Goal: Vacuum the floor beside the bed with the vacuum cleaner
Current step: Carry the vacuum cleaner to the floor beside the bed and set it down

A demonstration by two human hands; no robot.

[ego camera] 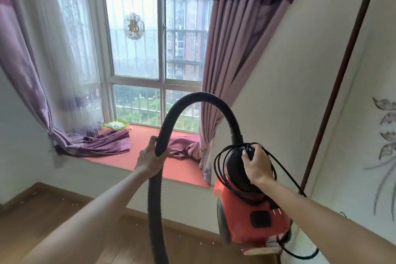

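A red vacuum cleaner [250, 216] with a black top hangs in the air at the right. My right hand [258, 167] grips its black handle, where a black power cord [287, 176] is looped in coils. A black ribbed hose [201, 97] arches up from the top of the vacuum and drops down at centre. My left hand [151, 157] holds that hose about halfway down, fingers curled round it. The hose end runs out of view at the bottom. Wooden floor [53, 216] with small white specks lies below. No bed is in view.
A bay window seat with a red mat [141, 154] runs across the middle, with purple curtain ends [107, 142] piled on it and a green tray [116, 124]. Purple curtains [235, 49] hang on both sides. A white wall with a painted plant [383, 156] stands close on the right.
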